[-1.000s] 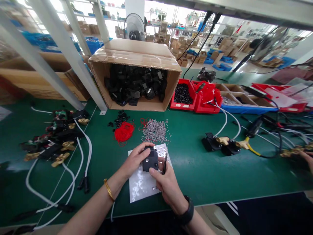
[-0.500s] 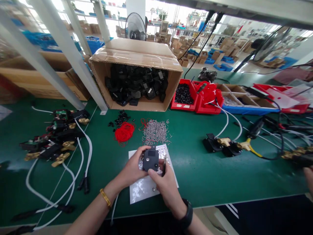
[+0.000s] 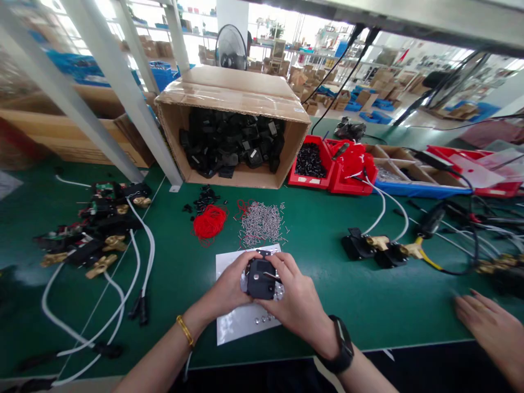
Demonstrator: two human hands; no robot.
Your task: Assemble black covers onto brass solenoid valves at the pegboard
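Note:
Over a white sheet (image 3: 231, 327), a black squarish plastic housing (image 3: 260, 281) with a small silvery round part on its face is held between both hands. My left hand (image 3: 229, 284) is closed round its left side. My right hand (image 3: 301, 292) grips the right side and top edge, with a thin slender tool (image 3: 271, 276), perhaps tweezers, whose tip lies across the housing's face. The fingers hide most of the tool. Small shiny round parts (image 3: 263, 319) lie on the sheet beneath. Beyond it are a pile of silver screws (image 3: 262, 222) and a heap of red rings (image 3: 209, 222).
An open carton (image 3: 233, 87) of black housings stands behind. Red bins (image 3: 309, 177) sit to its right. Assemblies with brass fittings and white cables (image 3: 139, 267) lie left, and similar ones (image 3: 360, 244) right. Another person's hand (image 3: 487, 322) rests at the right edge.
My right hand has shifted up along the housing's right side, and the tool has swung from upright to across its face. The other person's hand has come further into view.

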